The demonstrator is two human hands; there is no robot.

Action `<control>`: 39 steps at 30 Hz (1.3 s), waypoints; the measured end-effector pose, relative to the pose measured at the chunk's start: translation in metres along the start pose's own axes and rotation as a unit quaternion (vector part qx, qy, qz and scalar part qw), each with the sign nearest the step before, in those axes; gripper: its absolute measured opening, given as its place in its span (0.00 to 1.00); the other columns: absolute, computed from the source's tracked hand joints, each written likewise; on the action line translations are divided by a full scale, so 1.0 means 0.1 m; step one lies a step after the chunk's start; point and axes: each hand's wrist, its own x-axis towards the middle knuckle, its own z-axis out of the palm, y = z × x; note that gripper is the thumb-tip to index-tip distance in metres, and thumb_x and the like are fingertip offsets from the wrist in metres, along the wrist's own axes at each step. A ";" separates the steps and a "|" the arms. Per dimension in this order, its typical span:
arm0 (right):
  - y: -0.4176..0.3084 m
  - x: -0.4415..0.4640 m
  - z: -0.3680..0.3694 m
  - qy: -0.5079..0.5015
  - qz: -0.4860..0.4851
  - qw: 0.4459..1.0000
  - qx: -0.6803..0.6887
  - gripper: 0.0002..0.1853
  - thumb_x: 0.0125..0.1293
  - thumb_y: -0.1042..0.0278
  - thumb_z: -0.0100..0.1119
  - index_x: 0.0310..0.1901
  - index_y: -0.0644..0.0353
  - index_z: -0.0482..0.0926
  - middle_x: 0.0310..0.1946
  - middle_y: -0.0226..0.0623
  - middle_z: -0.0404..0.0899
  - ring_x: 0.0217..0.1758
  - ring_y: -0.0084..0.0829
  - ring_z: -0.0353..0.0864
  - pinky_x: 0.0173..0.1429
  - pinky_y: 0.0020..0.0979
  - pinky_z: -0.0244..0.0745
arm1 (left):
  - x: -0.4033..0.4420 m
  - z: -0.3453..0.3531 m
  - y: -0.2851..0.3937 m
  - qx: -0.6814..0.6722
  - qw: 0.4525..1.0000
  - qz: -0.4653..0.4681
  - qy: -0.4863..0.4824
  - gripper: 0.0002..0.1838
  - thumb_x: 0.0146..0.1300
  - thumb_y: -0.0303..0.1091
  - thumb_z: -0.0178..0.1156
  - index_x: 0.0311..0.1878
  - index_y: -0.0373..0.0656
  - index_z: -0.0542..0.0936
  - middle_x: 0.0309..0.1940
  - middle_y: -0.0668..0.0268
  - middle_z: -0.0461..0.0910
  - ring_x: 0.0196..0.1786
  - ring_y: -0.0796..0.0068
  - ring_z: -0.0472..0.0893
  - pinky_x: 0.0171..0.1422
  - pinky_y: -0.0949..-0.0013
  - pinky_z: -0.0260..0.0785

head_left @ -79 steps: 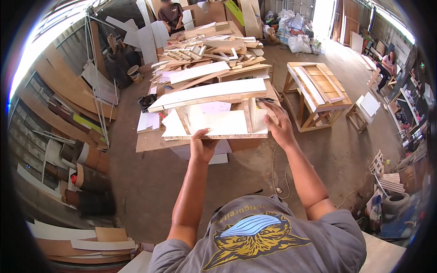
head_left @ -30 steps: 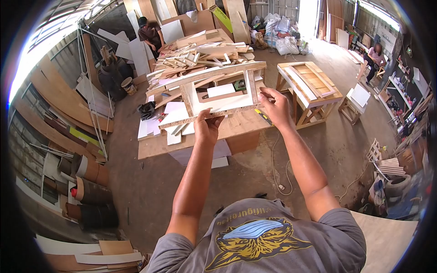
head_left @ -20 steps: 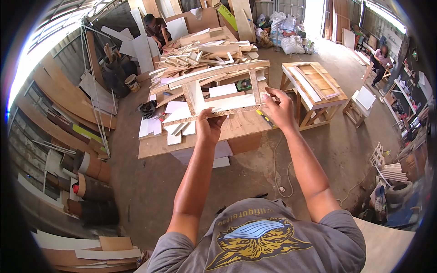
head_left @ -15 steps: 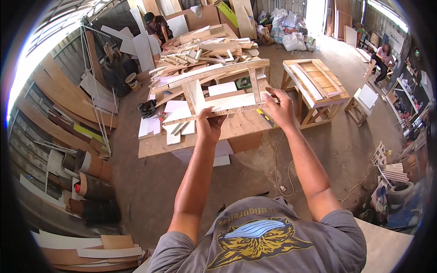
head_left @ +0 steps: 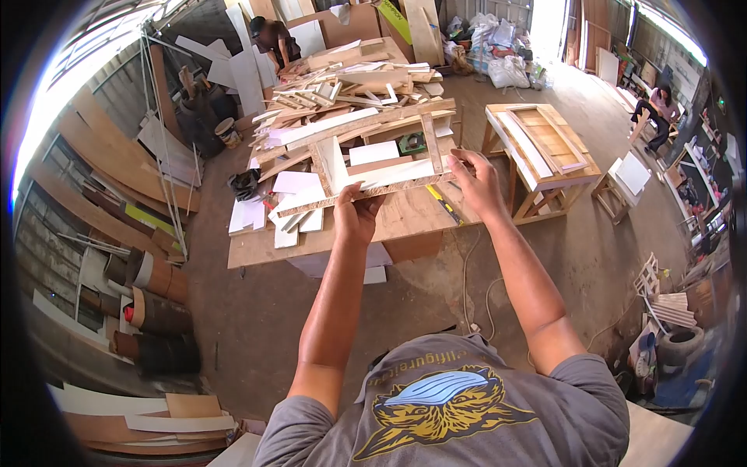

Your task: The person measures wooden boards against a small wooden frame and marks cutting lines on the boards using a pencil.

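Note:
A wooden frame, with a long bar nearest me and two short uprights running to a bar on its far side, is held up over the worktable. My left hand is closed around the near bar, left of its middle, thumb on top. At the right end my right hand pinches the frame between thumb and fingers. A yellow and black tool, perhaps a cutter knife, lies on the table beside my right hand. Beyond the frame is a green object, partly hidden.
Wood offcuts are heaped across the table. A smaller wooden table with panels stands to the right, near a stool. One person is at the far left, another sits far right. A cable lies on the floor.
The view has shifted slightly and the frame is tilted a little differently, its far bar lower. Both hands keep their grip. The person at far right has changed posture.

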 end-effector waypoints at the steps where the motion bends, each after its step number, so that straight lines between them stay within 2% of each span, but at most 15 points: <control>1: 0.01 0.01 0.01 0.000 0.001 1.000 0.003 0.28 0.73 0.45 0.64 0.56 0.68 0.86 0.52 0.53 0.87 0.57 0.44 0.86 0.63 0.40 0.78 | 0.01 -0.01 0.00 0.000 1.000 0.002 0.002 0.10 0.71 0.31 0.60 0.50 0.37 0.73 0.49 0.52 0.81 0.47 0.56 0.88 0.59 0.49 0.88; 10: 0.17 0.06 0.24 0.005 0.036 0.999 -0.027 0.33 0.72 0.42 0.63 0.63 0.67 0.81 0.49 0.53 0.87 0.55 0.46 0.86 0.62 0.41 0.78 | 0.06 -0.16 0.11 0.011 0.999 0.029 0.008 0.09 0.70 0.30 0.62 0.47 0.37 0.75 0.46 0.55 0.80 0.45 0.55 0.87 0.52 0.52 0.89; 13: 0.08 0.00 0.30 -0.036 0.089 0.995 -0.021 0.34 0.73 0.41 0.62 0.63 0.68 0.81 0.49 0.53 0.87 0.55 0.46 0.86 0.62 0.40 0.78 | -0.01 -0.16 0.20 0.018 0.999 0.047 -0.007 0.11 0.69 0.30 0.62 0.49 0.35 0.76 0.46 0.55 0.80 0.44 0.55 0.87 0.51 0.53 0.89; 18: -0.05 -0.08 0.50 -0.047 0.099 0.993 -0.030 0.32 0.74 0.43 0.61 0.62 0.69 0.82 0.52 0.58 0.87 0.57 0.47 0.87 0.62 0.40 0.78 | -0.08 -0.23 0.39 0.028 0.998 0.043 0.025 0.10 0.69 0.28 0.62 0.48 0.33 0.77 0.46 0.53 0.80 0.42 0.56 0.87 0.49 0.56 0.90; 21: -0.20 -0.16 0.64 -0.040 0.110 0.991 -0.071 0.28 0.77 0.47 0.60 0.62 0.66 0.82 0.53 0.48 0.87 0.55 0.34 0.85 0.61 0.35 0.77 | -0.11 -0.34 0.50 0.036 0.998 0.041 0.015 0.09 0.69 0.27 0.62 0.47 0.32 0.77 0.45 0.53 0.80 0.41 0.57 0.87 0.48 0.56 0.91; 24: -0.30 -0.22 0.78 -0.050 0.152 0.987 -0.017 0.30 0.77 0.47 0.59 0.64 0.68 0.81 0.55 0.51 0.86 0.60 0.36 0.83 0.65 0.36 0.74 | -0.15 -0.42 0.65 0.023 0.999 0.045 0.009 0.09 0.69 0.26 0.62 0.46 0.30 0.76 0.44 0.53 0.81 0.41 0.56 0.88 0.48 0.56 0.91; 27: -0.33 -0.31 0.93 -0.014 0.098 0.993 -0.056 0.29 0.77 0.46 0.59 0.62 0.68 0.81 0.48 0.47 0.87 0.48 0.34 0.87 0.53 0.35 0.81 | -0.24 -0.47 0.83 0.025 0.999 0.039 0.006 0.08 0.69 0.25 0.62 0.46 0.30 0.76 0.44 0.52 0.81 0.41 0.56 0.89 0.48 0.56 0.92; 30: -0.64 -0.38 1.01 -0.023 0.287 0.957 0.037 0.24 0.76 0.48 0.61 0.57 0.63 0.83 0.40 0.40 0.87 0.32 0.29 0.85 0.35 0.32 0.81 | -0.25 -0.61 0.94 0.023 0.999 0.029 0.002 0.08 0.69 0.25 0.62 0.46 0.30 0.76 0.46 0.51 0.81 0.43 0.56 0.89 0.49 0.55 0.91; 33: -0.55 -0.47 1.12 -0.039 0.355 0.910 0.211 0.17 0.75 0.54 0.62 0.51 0.60 0.84 0.32 0.34 0.84 0.21 0.25 0.79 0.22 0.28 0.72 | -0.27 -0.76 1.00 0.029 0.999 0.018 -0.017 0.09 0.70 0.27 0.62 0.47 0.31 0.77 0.49 0.51 0.81 0.48 0.54 0.88 0.54 0.53 0.90; 34: -0.47 -0.51 1.16 -0.020 0.367 0.898 0.241 0.15 0.74 0.55 0.62 0.50 0.60 0.83 0.31 0.34 0.84 0.21 0.26 0.79 0.23 0.28 0.72 | -0.29 -0.82 1.00 0.032 0.999 0.012 -0.023 0.09 0.70 0.28 0.62 0.47 0.32 0.77 0.50 0.51 0.81 0.50 0.53 0.88 0.56 0.52 0.89; 36: -0.30 -0.56 1.23 0.018 0.390 0.872 0.297 0.12 0.74 0.59 0.62 0.48 0.60 0.83 0.29 0.34 0.83 0.22 0.28 0.80 0.23 0.29 0.72 | -0.30 -0.96 1.05 0.016 0.996 -0.022 -0.090 0.16 0.73 0.33 0.59 0.57 0.35 0.73 0.58 0.50 0.77 0.60 0.48 0.82 0.65 0.44 0.81; 37: -0.24 -0.60 1.23 0.029 0.390 0.868 0.306 0.12 0.74 0.61 0.61 0.50 0.61 0.83 0.29 0.35 0.83 0.22 0.28 0.80 0.24 0.30 0.73 | -0.34 -1.00 1.10 0.007 0.992 -0.039 -0.122 0.19 0.74 0.36 0.58 0.62 0.36 0.71 0.61 0.50 0.75 0.65 0.45 0.79 0.70 0.40 0.77; 38: -0.18 -0.65 1.22 0.038 0.391 0.864 0.315 0.13 0.74 0.64 0.61 0.53 0.62 0.82 0.30 0.37 0.84 0.22 0.29 0.81 0.24 0.30 0.74 | -0.43 -1.07 1.15 -0.030 0.990 -0.045 -0.128 0.23 0.76 0.45 0.55 0.66 0.39 0.70 0.65 0.50 0.74 0.67 0.46 0.77 0.72 0.38 0.73; 39: -0.13 -0.68 1.22 0.047 0.390 0.861 0.325 0.13 0.74 0.66 0.60 0.55 0.63 0.82 0.31 0.38 0.84 0.23 0.30 0.81 0.24 0.31 0.75 | -0.48 -1.22 1.18 -0.088 0.987 -0.045 -0.127 0.27 0.74 0.47 0.59 0.67 0.38 0.70 0.63 0.51 0.76 0.68 0.47 0.77 0.74 0.39 0.72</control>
